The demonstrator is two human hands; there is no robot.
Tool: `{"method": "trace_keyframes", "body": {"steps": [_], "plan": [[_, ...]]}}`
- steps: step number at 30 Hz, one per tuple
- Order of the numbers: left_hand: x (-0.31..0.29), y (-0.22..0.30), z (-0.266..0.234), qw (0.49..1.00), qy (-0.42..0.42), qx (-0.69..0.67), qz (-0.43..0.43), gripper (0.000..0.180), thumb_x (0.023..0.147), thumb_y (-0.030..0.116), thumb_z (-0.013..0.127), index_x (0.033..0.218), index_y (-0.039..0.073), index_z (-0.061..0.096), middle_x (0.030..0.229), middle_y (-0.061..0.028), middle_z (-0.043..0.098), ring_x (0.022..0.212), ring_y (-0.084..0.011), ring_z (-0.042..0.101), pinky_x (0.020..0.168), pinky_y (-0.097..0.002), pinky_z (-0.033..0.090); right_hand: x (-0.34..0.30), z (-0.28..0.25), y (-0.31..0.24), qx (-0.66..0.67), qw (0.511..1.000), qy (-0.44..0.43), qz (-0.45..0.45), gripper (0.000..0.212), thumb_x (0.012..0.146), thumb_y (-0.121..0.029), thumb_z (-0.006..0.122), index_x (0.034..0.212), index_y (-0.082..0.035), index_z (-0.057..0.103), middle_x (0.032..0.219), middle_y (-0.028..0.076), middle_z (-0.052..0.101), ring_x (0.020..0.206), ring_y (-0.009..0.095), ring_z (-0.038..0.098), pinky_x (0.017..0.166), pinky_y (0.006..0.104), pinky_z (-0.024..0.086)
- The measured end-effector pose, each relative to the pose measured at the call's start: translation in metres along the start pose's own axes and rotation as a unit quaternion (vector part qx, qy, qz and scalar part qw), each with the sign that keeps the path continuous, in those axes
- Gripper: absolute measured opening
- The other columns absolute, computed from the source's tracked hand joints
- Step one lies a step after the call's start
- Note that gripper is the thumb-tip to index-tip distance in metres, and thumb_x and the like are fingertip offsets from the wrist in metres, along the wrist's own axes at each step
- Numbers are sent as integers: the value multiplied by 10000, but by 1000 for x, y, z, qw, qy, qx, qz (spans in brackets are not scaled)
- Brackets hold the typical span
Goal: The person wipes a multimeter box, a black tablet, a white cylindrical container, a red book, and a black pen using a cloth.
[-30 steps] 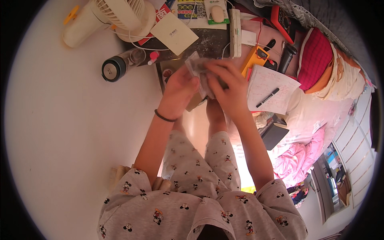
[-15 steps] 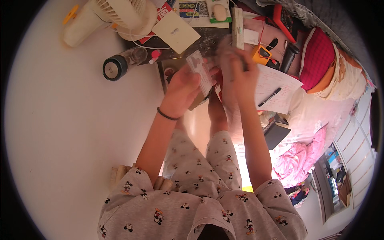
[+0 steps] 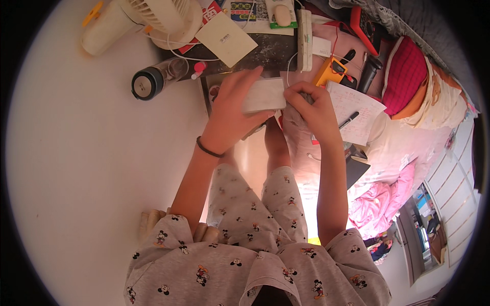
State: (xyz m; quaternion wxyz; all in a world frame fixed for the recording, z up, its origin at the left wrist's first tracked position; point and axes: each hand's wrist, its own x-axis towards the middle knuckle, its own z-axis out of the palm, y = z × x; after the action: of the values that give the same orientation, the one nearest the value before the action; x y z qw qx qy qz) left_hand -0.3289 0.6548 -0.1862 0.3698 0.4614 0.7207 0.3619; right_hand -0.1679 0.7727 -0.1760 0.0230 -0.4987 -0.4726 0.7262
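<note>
My left hand (image 3: pixel 230 104) is wrapped round a flat white rectangular block (image 3: pixel 265 95), with the thumb along its near edge and the fingers behind its far side. Close to the block's right end, my right hand (image 3: pixel 314 107) is closed in a pinch. A thin white cable (image 3: pixel 288 70) curves down beside its fingertips, but whatever lies between them is too hidden to name. Both hands are held above my legs, in front of the dark table edge (image 3: pixel 275 48).
A cream fan (image 3: pixel 171 23), a pale card (image 3: pixel 226 39) and a dark-capped bottle (image 3: pixel 149 83) are at the far left. A white power strip (image 3: pixel 304 38) stands at the table's right end. Right of it are an orange device (image 3: pixel 329 71), written paper (image 3: pixel 357 102) and a pen (image 3: pixel 349 120).
The left hand has turned the thing it holds, so a broad white face shows instead of a clear, printed one. The right hand, blurred before, is now still and pinched beside the block.
</note>
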Motion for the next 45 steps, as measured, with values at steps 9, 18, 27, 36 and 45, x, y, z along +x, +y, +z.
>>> {"method": "trace_keyframes", "body": {"steps": [9,18,27,36,45], "plan": [[5,-5,16,899,113,-424,11,998,748,484,763,1472,54,229,1369,-175,457,1263,-308,446,1085,-437,340,-11,16,19,27,996,57,-62,160,864,-149,635,877,11,636,760,-2,591,721,61,514,665,213,424],[12,-6,28,659,108,-740,-81,973,845,783,280,1432,7,290,1083,-126,582,1083,-343,558,988,-489,429,-32,48,14,-198,961,40,-187,175,826,-157,683,804,1,610,663,89,591,569,179,567,523,291,442],[14,0,17,659,1,-715,-232,807,946,633,213,1311,-49,446,980,-108,608,1054,-311,569,976,-455,443,-41,42,-21,-277,891,-17,-358,237,688,-73,712,909,-65,625,997,105,562,898,286,560,740,363,491],[4,19,28,705,-34,-655,-271,645,985,587,232,1313,80,457,1187,-104,601,1050,-238,624,862,-350,533,24,21,-25,-335,848,132,-390,295,754,-14,647,1036,-93,679,1048,85,581,942,298,586,774,372,498],[12,-10,12,631,-145,-734,-206,678,970,603,288,1294,43,491,1150,-83,609,1054,-217,610,906,-350,499,-17,33,-5,-340,792,-39,-506,299,625,-40,673,921,-86,678,948,45,602,841,225,588,701,313,518]]}}
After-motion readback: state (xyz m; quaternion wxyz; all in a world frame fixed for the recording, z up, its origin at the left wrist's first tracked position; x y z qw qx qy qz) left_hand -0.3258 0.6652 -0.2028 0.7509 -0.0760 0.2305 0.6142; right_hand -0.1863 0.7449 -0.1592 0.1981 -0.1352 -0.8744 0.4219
